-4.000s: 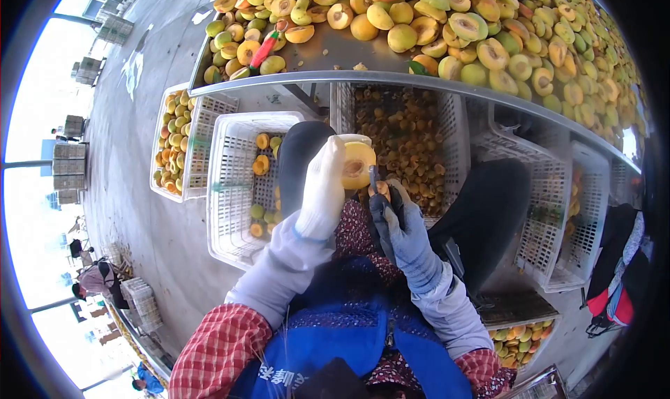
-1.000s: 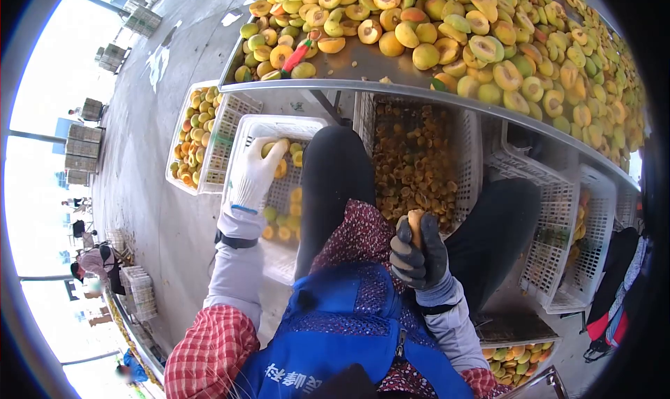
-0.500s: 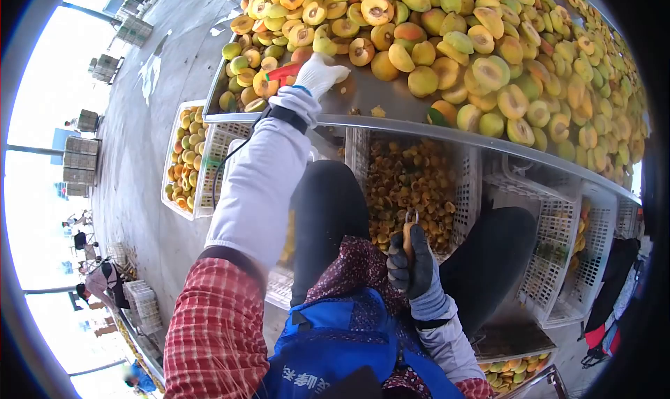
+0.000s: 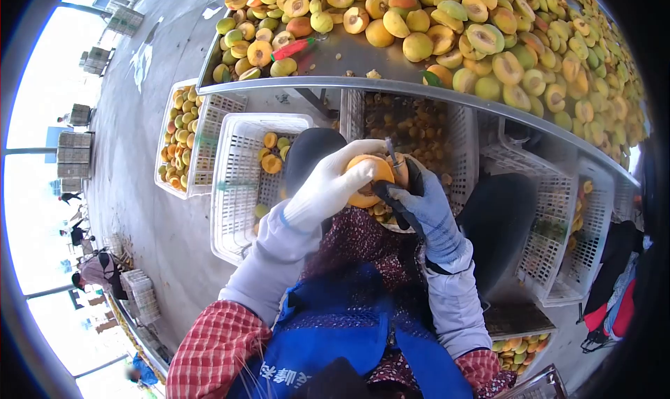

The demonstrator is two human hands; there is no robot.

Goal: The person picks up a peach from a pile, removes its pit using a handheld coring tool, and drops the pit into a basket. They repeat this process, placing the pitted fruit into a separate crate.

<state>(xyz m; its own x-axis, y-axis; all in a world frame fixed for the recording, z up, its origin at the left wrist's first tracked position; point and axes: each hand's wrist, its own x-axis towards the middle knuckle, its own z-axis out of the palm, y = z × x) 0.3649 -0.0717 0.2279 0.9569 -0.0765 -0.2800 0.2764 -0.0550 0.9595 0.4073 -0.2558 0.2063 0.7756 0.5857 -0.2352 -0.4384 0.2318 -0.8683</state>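
Observation:
My left hand [image 4: 329, 188], in a white knit glove, is closed around a halved yellow peach [image 4: 368, 176] above my lap. My right hand [image 4: 427, 202], in a grey and black glove, meets it from the right. It grips a small pitting tool [image 4: 392, 152] with a metal end and a light handle, close against the fruit. Fingers partly hide the tool and the peach's cut face. On the metal table [image 4: 335, 63] in front lies a red-handled object [image 4: 293, 49], beside many peach halves [image 4: 486, 38].
Between my knees a crate [image 4: 460, 155] holds pits and scraps. A white crate [image 4: 227, 169] with a few peach halves stands to the left, beside a fuller crate [image 4: 185, 137]. More crates [image 4: 548, 238] stand at right. The table's edge [image 4: 412, 87] runs across the front.
My left hand has come back from the table to my lap and now holds a peach half. The right hand has risen with the tool to meet it.

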